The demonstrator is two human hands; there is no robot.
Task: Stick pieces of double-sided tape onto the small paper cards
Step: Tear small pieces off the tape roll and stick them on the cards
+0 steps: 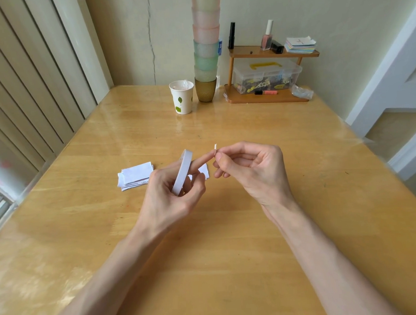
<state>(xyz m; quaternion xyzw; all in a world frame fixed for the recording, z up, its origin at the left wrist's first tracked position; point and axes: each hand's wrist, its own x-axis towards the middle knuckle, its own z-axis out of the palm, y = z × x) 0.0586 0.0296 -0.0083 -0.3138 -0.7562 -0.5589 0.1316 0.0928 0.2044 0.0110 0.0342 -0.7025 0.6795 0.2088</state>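
Wooden table (pixel 126 128): glossy surface, fills most of the view. Far right corner: a two-tier wooden rack (pixel 267 98) stands against the wall, with a clear plastic storage box (pixel 265 75) on its lower tier and an orange marker (pixel 266 92) lying just in front of the box. The upper tier carries a black tube (pixel 231 35), a nail polish bottle (pixel 266 39) and a pile of coloured paper sheets (pixel 300 45). Far edge, near the middle: a tall stack of pastel cups (pixel 207 34) rises out of the top of the view, with a leaf-printed paper cup (pixel 182 97) just beside its base, on the left. Middle of the table: both hands are held above the surface. The left hand (pixel 170 197) grips the roll of double-sided tape (pixel 183 171) on edge, fingers curled round it and the index finger stretched out towards the other hand. The right hand (pixel 254 168) has its fingers curled in and pinches a small tape piece (pixel 215 149) between thumb and forefinger, right at the left index fingertip, with the free end standing upward. A stack of small paper cards (pixel 135 174) lies flat on the table left of the hands. A further white card (pixel 204 171) is partly hidden behind the left fingers.
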